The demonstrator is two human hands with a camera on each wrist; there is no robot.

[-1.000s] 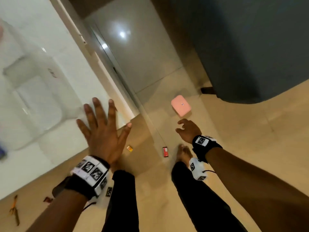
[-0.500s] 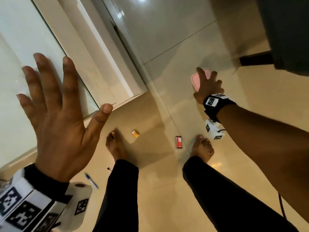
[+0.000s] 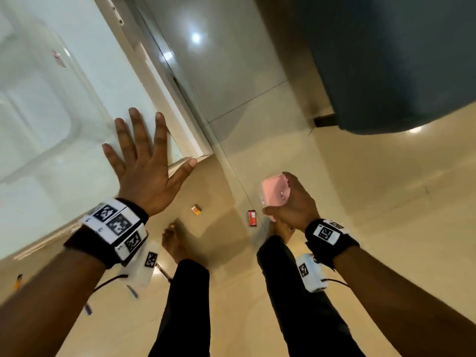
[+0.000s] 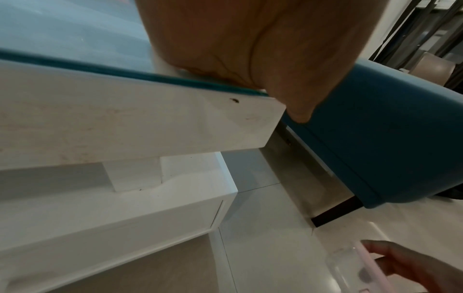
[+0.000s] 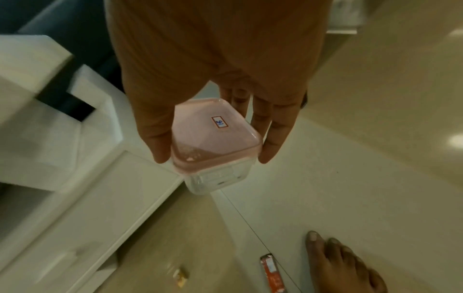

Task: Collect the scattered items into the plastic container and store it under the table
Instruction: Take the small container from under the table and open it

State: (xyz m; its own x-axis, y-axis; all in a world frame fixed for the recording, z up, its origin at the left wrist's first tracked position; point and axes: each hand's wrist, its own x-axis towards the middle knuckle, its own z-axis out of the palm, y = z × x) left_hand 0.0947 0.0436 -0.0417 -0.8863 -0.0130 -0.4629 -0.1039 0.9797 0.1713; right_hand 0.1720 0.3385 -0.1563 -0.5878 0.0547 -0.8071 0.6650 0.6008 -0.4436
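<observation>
My right hand (image 3: 288, 199) grips a small clear plastic container with a pink lid (image 3: 274, 191), thumb on one side and fingers on the other, and holds it above the floor. In the right wrist view the container (image 5: 213, 130) is closed, a small sticker on its lid. My left hand (image 3: 144, 161) lies flat with spread fingers on the glass top of the white table (image 3: 64, 73), near its corner. On the tiles by my bare feet lie a red packet (image 3: 252, 218) and a small yellow item (image 3: 196, 209). The container (image 4: 350, 265) also shows low in the left wrist view.
A dark blue sofa (image 3: 386, 60) stands at the upper right, its dark leg (image 3: 324, 121) on the floor. A blue pen (image 3: 132, 292) and an orange-handled object (image 3: 18, 280) lie on the floor at the lower left. A white shelf (image 4: 150, 208) sits under the table top.
My right hand reached down to the pink-lidded container on the floor, took hold of it and lifted it. My left hand stayed flat on the table top.
</observation>
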